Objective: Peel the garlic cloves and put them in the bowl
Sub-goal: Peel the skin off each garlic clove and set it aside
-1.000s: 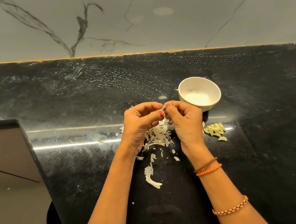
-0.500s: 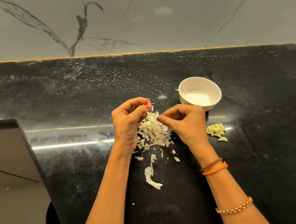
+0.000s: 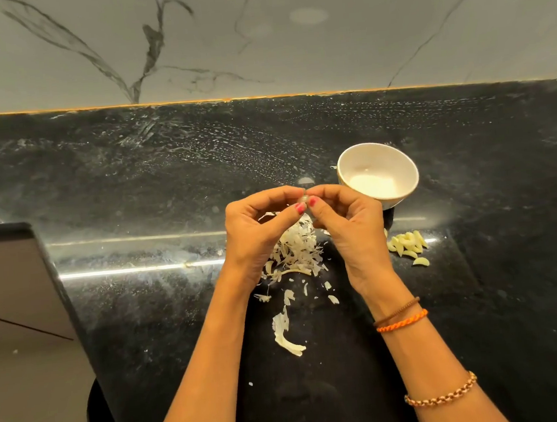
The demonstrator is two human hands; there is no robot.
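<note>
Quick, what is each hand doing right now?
Left hand: fingertips pinch a small pale garlic clove.
Right hand: fingertips pinch the same clove from the other side.

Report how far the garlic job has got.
Done: a pile of skins and peeled cloves lie on the counter. In hand: left hand and right hand pinch one clove. Left: the bowl looks empty of cloves.

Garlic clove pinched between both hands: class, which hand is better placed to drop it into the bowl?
Right. The right hand sits beside the bowl; the left hand is farther away, across the garlic clove.
</note>
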